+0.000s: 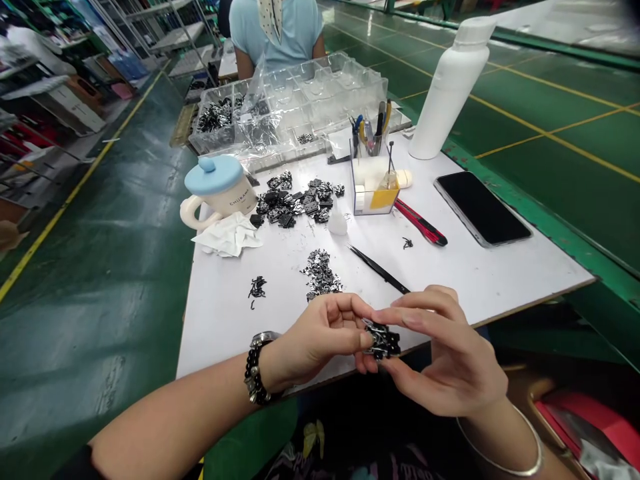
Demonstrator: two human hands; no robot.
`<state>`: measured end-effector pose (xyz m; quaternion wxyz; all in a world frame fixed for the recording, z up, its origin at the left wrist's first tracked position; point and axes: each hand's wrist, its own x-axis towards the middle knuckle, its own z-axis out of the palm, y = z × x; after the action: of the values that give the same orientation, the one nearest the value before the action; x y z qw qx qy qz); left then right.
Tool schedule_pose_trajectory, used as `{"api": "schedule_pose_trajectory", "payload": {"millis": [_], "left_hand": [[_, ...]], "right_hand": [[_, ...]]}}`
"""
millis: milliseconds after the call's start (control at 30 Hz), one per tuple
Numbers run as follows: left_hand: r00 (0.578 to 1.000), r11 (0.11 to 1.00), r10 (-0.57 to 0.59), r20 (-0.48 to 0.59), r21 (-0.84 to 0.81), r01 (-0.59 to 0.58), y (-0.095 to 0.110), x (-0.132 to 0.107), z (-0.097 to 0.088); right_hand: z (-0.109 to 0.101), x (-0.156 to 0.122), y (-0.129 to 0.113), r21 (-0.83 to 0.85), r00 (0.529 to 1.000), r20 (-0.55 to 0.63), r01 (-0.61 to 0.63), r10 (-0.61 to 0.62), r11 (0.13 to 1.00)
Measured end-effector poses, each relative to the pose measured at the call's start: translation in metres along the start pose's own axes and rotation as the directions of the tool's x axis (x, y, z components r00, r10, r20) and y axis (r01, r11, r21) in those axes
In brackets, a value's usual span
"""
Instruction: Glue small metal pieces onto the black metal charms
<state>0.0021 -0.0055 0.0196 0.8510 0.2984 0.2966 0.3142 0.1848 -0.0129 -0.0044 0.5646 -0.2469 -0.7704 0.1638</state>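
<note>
Two hands work close together over the edge of the white table (225, 340). The left hand (317, 337) pinches a small cluster of black-and-silver metal parts (384, 340) with thumb and fingertips, and the right hand (447, 353) is half closed, its fingers also on this cluster. If the grip loosens, small parts can fall past the table edge or mix into the loose pile (320, 275) beside the tweezers (379, 269).
</note>
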Motion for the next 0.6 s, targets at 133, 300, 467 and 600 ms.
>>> {"api": "schedule_pose_trajectory", "payload": {"millis": [133,300,467,600], "left_hand": [[0.999,1.0,-0.006,0.039,-0.02,0.007,-0.0022,-0.0028,-0.0029],[0.995,1.0,0.002,0.098,-0.024,0.001,-0.0028,-0.0046,-0.0038],[0.994,0.999,0.003,0.107,-0.036,0.001,-0.003,-0.0041,-0.0038],[0.997,1.0,-0.024,0.067,-0.007,0.024,-0.0033,-0.0033,-0.0039]], "right_hand": [[-0.0014,-0.0008,-0.0024,-0.024,0.999,0.02,0.03,-0.03,0.999],[-0.0052,0.0013,-0.0077,-0.051,0.998,0.049,0.052,-0.049,0.997],[-0.0052,0.0017,-0.0103,-0.081,0.996,0.065,0.058,-0.053,0.995],[-0.0027,0.0005,-0.0094,-0.062,0.999,0.005,0.045,-0.044,0.997]]}}
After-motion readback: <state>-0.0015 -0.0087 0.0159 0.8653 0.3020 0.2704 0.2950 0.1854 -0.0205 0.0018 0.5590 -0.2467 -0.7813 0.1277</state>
